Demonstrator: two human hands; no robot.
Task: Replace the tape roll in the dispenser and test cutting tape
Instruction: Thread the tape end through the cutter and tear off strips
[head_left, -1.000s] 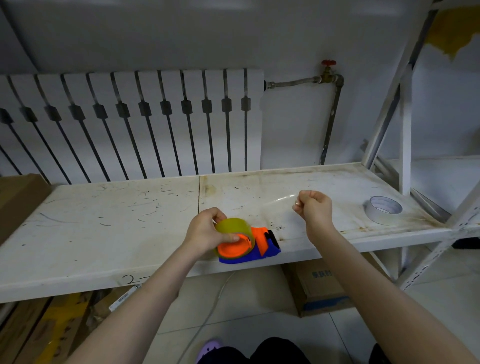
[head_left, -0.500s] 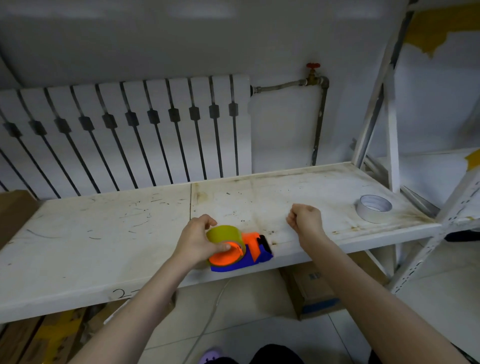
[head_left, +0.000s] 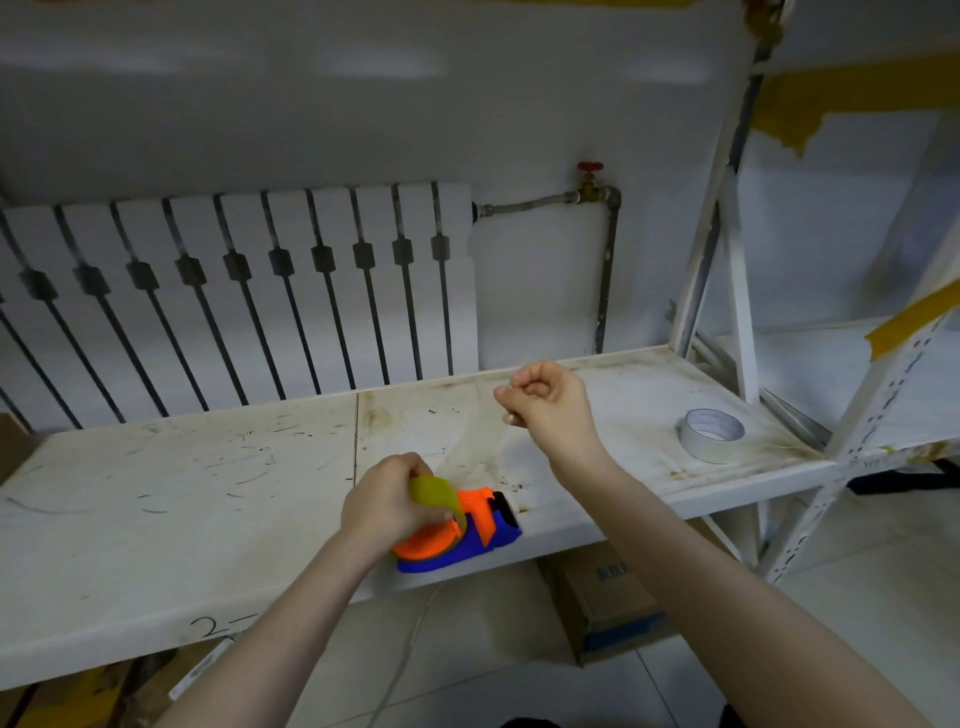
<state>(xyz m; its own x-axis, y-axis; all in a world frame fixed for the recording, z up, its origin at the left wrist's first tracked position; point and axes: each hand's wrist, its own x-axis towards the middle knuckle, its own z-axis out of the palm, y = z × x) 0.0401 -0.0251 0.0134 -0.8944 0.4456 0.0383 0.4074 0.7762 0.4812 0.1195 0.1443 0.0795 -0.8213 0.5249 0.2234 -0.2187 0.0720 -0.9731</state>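
Observation:
An orange and blue tape dispenser sits at the front edge of the white shelf, with a yellowish tape roll mounted in it. My left hand grips the roll and the dispenser from the left. My right hand is raised above the shelf to the right, its fingers pinched on a strip of clear tape that stretches faintly back toward the dispenser. The strip is hard to see.
A second, white tape roll lies on the shelf at the right. A radiator and a pipe with a red valve stand behind. Shelf uprights rise at the right. Cardboard boxes sit on the floor below.
My right hand has risen and moved away from the dispenser, with the tape strip in it. The view has tilted upward. My left hand has stayed on the roll.

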